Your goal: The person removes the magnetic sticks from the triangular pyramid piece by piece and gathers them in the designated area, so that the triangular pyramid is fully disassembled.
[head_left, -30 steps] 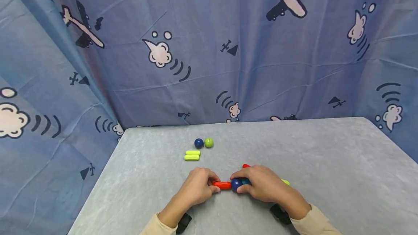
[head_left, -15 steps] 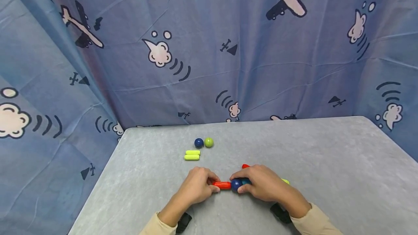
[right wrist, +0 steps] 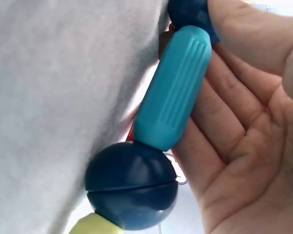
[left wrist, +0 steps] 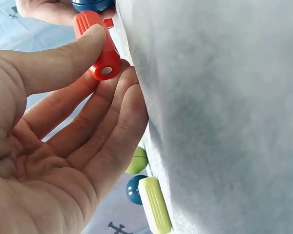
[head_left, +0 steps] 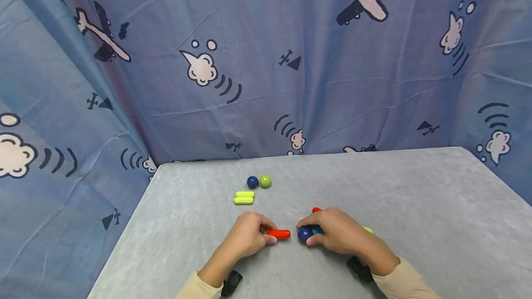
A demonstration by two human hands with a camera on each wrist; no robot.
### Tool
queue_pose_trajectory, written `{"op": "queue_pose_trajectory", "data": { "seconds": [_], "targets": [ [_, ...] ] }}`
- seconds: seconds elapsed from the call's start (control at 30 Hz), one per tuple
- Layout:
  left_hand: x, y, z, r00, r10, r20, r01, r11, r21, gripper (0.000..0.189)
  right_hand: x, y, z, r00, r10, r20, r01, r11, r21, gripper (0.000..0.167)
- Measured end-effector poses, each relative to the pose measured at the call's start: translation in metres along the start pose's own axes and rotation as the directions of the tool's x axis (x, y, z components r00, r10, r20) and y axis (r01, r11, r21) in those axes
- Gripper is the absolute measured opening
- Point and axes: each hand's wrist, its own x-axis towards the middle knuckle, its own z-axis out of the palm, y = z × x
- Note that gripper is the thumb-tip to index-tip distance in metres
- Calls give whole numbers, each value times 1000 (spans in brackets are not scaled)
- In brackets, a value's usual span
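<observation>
1 narrow gap has opened between the red grooved rod (head_left: 283, 234) in the left hand (head_left: 247, 237) and the gripped navy ball (head_left: 304, 236) in the right hand (head_left: 341, 233): rod and ball met end-on 0.5 s ago, so the join now looks undone, leaving the rod loose from the chain. The left hand pinches it between thumb and fingers, its free end jutting from the fingertips toward the ball; a pale disc (left wrist: 106, 70), perhaps a magnet, shows in the other end. The right hand's thumb and fingers grasp the ball, and a teal rod (right wrist: 175, 90) runs from it beside the palm to a 2nd navy ball (right wrist: 132, 187), which touches a yellow-green rod (right wrist: 96, 226). Past the knuckles peeks a red tip (head_left: 317, 210); what it joins, I cannot tell. Farther off, well apart from the hands, 2 lime rods (head_left: 244, 200) lie side by side on the grey tabletop (head_left: 199, 216); behind them sit 1 dark-blue ball (head_left: 252, 182) and 1 lime ball (head_left: 265, 181), then the airplane-print curtain (head_left: 257, 13).
</observation>
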Motion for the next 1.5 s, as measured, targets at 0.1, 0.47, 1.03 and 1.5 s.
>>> {"op": "queue_pose_trajectory", "data": {
  "seconds": [0.1,0.47,1.03,1.5],
  "targets": [
    [-1,0,0,1000,-1,-7,1,1000,0,14,0,0,0,1000,11,14,-11,1000,5,35],
    [-2,-7,-8,999,51,15,-51,998,31,14,-1,-2,-1,1000,23,17,-23,1000,-3,34],
    [2,-41,-38,990,-82,-111,91,993,71,19,-1,-1,-1,1000,19,13,-19,1000,2,34],
    [13,-59,-50,979,-93,-180,134,963,234,18,0,-2,0,998,50,31,-51,999,16,33]
  ]
}}
